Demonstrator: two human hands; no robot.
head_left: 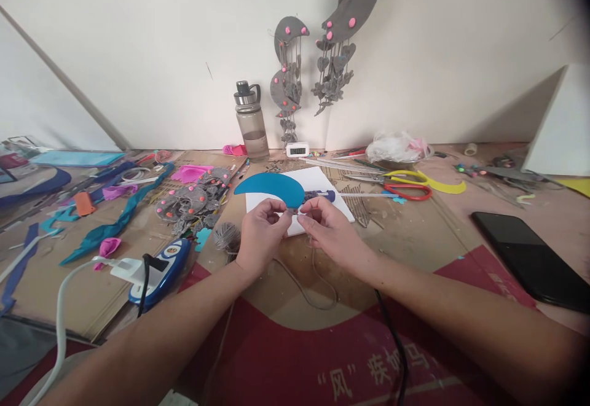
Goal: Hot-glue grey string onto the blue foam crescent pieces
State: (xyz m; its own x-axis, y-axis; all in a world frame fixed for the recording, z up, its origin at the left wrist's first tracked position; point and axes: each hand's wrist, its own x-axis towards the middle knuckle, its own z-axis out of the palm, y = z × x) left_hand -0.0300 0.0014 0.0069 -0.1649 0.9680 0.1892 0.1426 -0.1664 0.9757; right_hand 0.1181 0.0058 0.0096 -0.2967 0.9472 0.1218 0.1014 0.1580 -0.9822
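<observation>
The blue crescent (271,188) is shaped but plain, with no dots or danglers showing, unlike the grey crescents (354,19) by the wall.
From the head view, it sits above a white sheet (320,179); the left hand (262,232) seems to pinch its near end, while the right hand (334,234) meets it there, fingertips close, though I can't tell if they grip anything. Grey cord (322,308) loops below, apparently unattached work remaining.
</observation>
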